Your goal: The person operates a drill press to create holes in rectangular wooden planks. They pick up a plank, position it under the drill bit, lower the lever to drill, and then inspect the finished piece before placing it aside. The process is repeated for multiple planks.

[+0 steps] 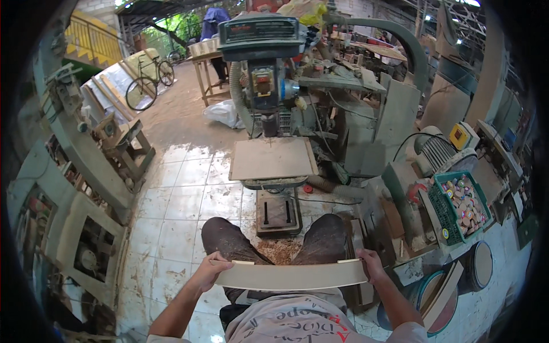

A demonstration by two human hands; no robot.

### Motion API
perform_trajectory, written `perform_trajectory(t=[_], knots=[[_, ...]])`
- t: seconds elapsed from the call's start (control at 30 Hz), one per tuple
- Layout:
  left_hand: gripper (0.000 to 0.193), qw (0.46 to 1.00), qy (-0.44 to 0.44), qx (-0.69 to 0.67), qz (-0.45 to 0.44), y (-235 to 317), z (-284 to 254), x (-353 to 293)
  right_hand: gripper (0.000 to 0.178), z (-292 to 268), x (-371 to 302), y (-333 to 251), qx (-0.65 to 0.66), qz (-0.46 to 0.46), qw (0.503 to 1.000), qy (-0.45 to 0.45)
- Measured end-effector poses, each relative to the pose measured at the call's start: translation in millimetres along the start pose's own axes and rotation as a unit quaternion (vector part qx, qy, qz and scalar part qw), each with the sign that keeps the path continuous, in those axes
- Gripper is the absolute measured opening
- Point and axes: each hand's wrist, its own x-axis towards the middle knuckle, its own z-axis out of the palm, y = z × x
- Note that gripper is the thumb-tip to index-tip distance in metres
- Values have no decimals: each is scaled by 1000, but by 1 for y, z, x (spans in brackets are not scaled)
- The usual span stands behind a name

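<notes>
A long pale wooden board (291, 276) lies level across my lap, held at both ends. My left hand (211, 268) pinches its left end between thumb and fingers. At the opposite end, my right hand (371, 265) is closed round the edge. Two small light pieces show along the board's far edge, one near each hand; whether they are fixed to it I cannot tell. Straight ahead stands a drill press (264, 86) with a flat wooden panel (273, 158) on its table. Its slotted base (278, 212) rests on the floor between my knees.
Wood shavings (279, 250) lie before the base. To the right are a green crate (462, 207) of small round pieces, an electric motor (437, 150) and two buckets (440, 303), one with wooden strips across it. A machine frame (86, 246) stands left; a bicycle (150, 83) is farther back.
</notes>
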Motion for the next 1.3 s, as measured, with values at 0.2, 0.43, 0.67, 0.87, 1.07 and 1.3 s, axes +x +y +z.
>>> perform_trajectory(t=[0.2,0.43,0.67,0.87,1.07,1.3], knots=[[19,996,-18,87,32,28,0,11,22,-4,6,22,40,13,999,-11],[85,896,-158,-220,352,125,42,2,32,58,5,22,139,20,990,-15],[66,776,24,-332,535,166,61,12,42,161,-41,-22,104,39,993,-40],[42,703,51,-338,623,179,60,3,43,172,-45,-17,199,137,969,-59],[37,647,89,-282,703,185,62,-4,42,174,-47,-9,181,148,972,-22],[39,604,25,-315,732,180,63,-14,45,166,-38,13,181,122,975,-49]])
